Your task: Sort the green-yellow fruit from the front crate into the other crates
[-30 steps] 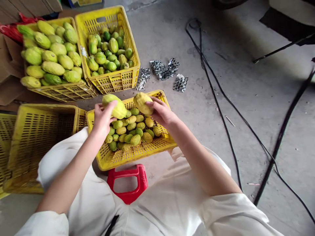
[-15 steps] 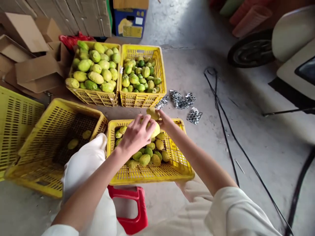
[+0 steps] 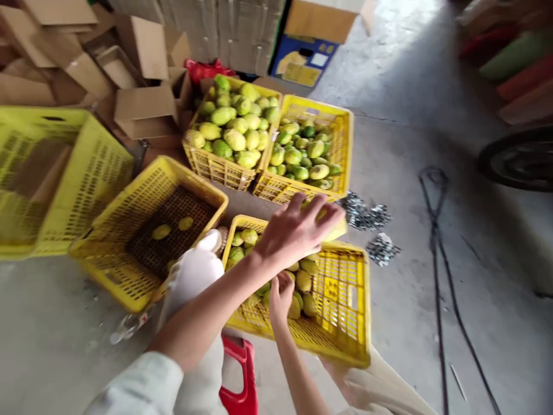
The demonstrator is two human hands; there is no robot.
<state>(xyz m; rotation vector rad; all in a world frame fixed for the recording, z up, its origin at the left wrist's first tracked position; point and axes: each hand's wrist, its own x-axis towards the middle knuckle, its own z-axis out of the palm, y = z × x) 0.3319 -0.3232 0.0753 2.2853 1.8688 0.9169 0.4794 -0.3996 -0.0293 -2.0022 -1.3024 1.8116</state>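
Observation:
My left hand [image 3: 298,227] is over the far edge of the near yellow crate [image 3: 349,340]. Its fingers curve over a pale yellow fruit [image 3: 337,230], partly hidden by the hand. Down inside that crate, my right hand [image 3: 281,293] has its fingers bent round a yellow-green oval fruit, mostly hidden. More of these fruits [image 3: 309,304] lie about it, some green and some yellow. The left forearm crosses above the crate and hides part of the fruit at its left side.
Behind stand a crate heaped with large green-yellow fruits [image 3: 235,140] and a crate of smaller ones [image 3: 301,155]. At left, a tilted crate [image 3: 116,230] holds a few fruits. Cardboard boxes [image 3: 144,109], a red stool [image 3: 246,374], crumpled patterned wrapping [image 3: 382,249] and black cable [image 3: 436,259] are around.
The view has swung left. My left hand has moved with the pale fruit toward the far edge of the crate. My right hand has left it and reached down among the fruits.

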